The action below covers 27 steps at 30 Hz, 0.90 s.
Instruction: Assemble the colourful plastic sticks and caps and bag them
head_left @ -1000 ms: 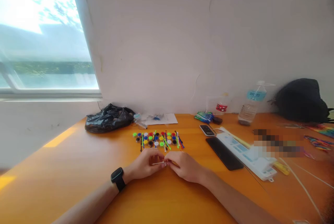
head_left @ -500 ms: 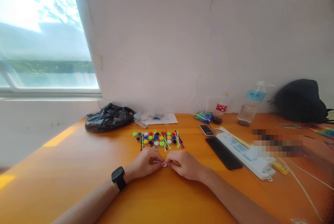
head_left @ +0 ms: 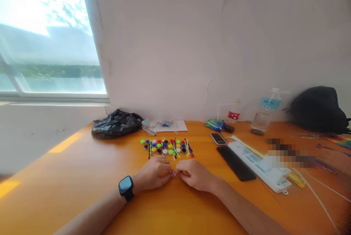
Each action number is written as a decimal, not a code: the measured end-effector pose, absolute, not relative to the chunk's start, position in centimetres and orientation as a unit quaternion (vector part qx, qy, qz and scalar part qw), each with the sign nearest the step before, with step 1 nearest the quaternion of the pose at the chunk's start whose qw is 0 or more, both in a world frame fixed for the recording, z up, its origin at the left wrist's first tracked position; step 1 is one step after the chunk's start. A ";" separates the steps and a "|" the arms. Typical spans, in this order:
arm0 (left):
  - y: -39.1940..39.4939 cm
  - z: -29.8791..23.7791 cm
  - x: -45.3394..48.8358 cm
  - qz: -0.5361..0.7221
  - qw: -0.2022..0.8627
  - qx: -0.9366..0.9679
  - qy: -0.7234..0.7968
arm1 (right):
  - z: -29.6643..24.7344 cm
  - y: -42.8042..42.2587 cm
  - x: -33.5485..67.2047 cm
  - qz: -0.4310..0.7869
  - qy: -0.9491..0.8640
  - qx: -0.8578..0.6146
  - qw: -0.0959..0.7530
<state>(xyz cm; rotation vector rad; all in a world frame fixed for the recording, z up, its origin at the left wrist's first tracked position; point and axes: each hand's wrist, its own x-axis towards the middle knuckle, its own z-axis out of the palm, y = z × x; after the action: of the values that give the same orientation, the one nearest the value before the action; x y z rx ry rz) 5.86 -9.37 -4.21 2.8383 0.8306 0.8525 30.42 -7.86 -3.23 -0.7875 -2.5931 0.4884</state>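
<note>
My left hand [head_left: 155,173], with a black smartwatch [head_left: 126,188] on its wrist, and my right hand [head_left: 194,174] rest on the orange table [head_left: 82,176], fingertips pinched together around a small white piece [head_left: 173,172]. Both hands are closed on it. What the piece is I cannot make out; most of it is hidden by the fingers. Just beyond the hands lies a cluster of small coloured round caps and thin coloured sticks [head_left: 166,146].
A black plastic bag [head_left: 116,123] and papers [head_left: 167,125] lie by the wall. To the right are a small phone [head_left: 218,138], a black phone [head_left: 236,158], a white power strip [head_left: 263,163], a water bottle [head_left: 263,115] and a black bag [head_left: 319,110]. Another person's hand [head_left: 336,158] shows at far right.
The thin white stick seen between my fingers a second ago is now mostly hidden as the fingertips have closed together. The view has shifted slightly.
</note>
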 end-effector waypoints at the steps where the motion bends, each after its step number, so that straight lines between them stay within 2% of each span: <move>1: -9.4 -4.1 5.9 0.269 0.016 0.925 0.266 | -3.2 -7.9 30.4 0.170 -0.925 -0.282 0.191; 6: -9.7 -3.7 6.2 0.240 -0.034 0.936 0.257 | -3.3 -7.9 30.2 0.149 -0.928 -0.289 0.181; 18: -10.2 -3.4 6.7 0.236 -0.021 0.937 0.255 | -3.5 -8.1 30.1 0.132 -0.934 -0.287 0.165; 27: -10.1 -3.7 6.8 0.206 -0.068 0.943 0.254 | -4.0 -8.0 30.0 0.100 -0.938 -0.289 0.162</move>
<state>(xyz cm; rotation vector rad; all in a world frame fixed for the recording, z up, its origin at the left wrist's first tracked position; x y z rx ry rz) 6.75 -10.13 -3.68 3.0967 0.8356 0.6760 30.02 -7.99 -4.02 -0.8246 -2.6771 0.2857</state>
